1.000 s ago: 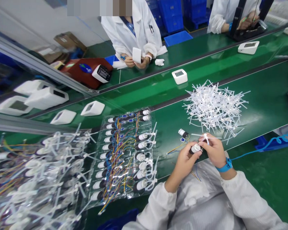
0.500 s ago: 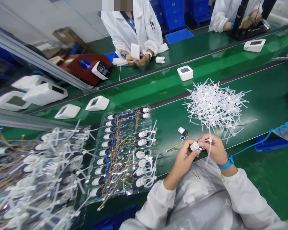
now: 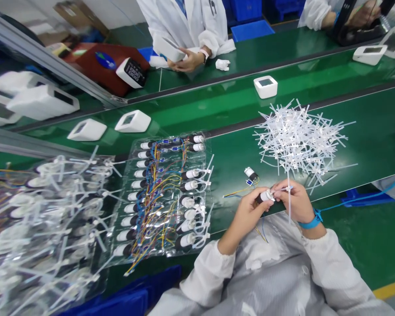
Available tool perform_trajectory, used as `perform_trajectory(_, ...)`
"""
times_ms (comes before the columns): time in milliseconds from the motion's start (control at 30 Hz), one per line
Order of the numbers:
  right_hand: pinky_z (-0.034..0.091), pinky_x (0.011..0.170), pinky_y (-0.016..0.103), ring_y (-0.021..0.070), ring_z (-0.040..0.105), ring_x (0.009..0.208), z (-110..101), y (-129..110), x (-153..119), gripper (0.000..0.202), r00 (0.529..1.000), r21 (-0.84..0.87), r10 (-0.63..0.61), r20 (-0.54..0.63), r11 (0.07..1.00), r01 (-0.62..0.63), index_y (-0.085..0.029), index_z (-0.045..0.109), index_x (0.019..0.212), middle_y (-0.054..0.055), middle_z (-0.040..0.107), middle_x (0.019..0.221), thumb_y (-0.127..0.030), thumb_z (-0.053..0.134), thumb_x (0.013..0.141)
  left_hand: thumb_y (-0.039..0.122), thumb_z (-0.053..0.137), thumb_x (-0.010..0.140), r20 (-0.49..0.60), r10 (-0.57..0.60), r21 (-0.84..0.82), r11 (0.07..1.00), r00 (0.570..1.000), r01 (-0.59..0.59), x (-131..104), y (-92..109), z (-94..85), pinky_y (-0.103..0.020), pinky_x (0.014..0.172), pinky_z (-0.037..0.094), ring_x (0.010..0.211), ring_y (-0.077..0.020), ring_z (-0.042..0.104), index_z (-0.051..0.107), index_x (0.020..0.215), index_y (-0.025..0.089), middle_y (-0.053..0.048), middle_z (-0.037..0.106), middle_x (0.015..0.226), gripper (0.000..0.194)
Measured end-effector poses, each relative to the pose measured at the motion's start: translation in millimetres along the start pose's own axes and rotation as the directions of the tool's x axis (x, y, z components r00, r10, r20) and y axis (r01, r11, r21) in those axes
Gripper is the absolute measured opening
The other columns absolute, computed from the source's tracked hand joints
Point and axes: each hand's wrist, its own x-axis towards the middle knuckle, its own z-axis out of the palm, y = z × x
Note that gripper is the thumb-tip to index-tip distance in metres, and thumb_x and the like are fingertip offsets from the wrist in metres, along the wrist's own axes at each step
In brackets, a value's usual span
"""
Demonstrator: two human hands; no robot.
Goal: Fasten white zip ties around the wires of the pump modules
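Tubing held at the white end of a small motor (image 3: 266, 196), above the bench (image 3: 230, 153).
Our left hand (image 3: 250, 210) closes around the motor; our right hand (image 3: 296, 202) pinches white tubing (image 3: 289, 204). Compared with the earlier frame, the co-worker's white device (image 3: 167, 49) now leans over. Beyond our hands lie a loose motor (image 3: 250, 174), its wires running close to our left hand, and a tubing pile (image 3: 299, 136); a clear tray (image 3: 202, 160) of motors lies to the left.
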Motion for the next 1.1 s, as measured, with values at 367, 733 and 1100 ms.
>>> perform_trajectory(367, 0.065, 0.078, 0.038, 0.022, 0.074, 0.077, -10, -15, 13, 0.019, 0.999, -0.172, 0.006, 0.047, 0.985, 0.002, -0.025, 0.085, 0.094, 0.005, 0.083, 0.097, -0.043, 0.093, 0.09, 0.036, 0.071, 0.106, -0.033, 0.182, 0.411, 0.899, 0.983, -0.153, 19, 6, -11.4, -0.035, 0.087, 0.061, 0.102, -0.0261, 0.073, 0.076, 0.117, 0.023, -0.008, 0.077, 0.112, 0.017)
perform_trajectory(733, 0.062, 0.082, 0.039, 0.0239, 0.074, 0.089, -14, -14, 14, 0.014, 0.995, -0.104, -0.056, 0.084, 0.992, 0.065, -0.026, 0.08, 0.091, 0.005, 0.08, 0.099, -0.035, 0.09, 0.092, 0.038, 0.073, 0.107, -0.008, 0.188, 0.36, 0.917, 0.982, -0.173, 16, 0, -11.9, -0.037, 0.093, 0.061, 0.098, -0.025, 0.076, 0.078, 0.126, 0.024, -0.008, 0.081, 0.116, 0.024)
perform_trajectory(1100, 0.062, 0.093, 0.041, 0.0249, 0.077, 0.095, -13, -16, 12, 0.028, 0.996, -0.147, -0.048, 0.078, 0.987, 0.059, -0.028, 0.076, 0.107, 0.003, 0.082, 0.097, -0.04, 0.094, 0.089, 0.04, 0.064, 0.112, 0.111, 0.227, 0.385, 0.888, 0.968, -0.252, 17, 4, -15.9, -0.041, 0.105, 0.057, 0.107, -0.0278, 0.074, 0.077, 0.131, 0.024, -0.01, 0.08, 0.121, 0.028)
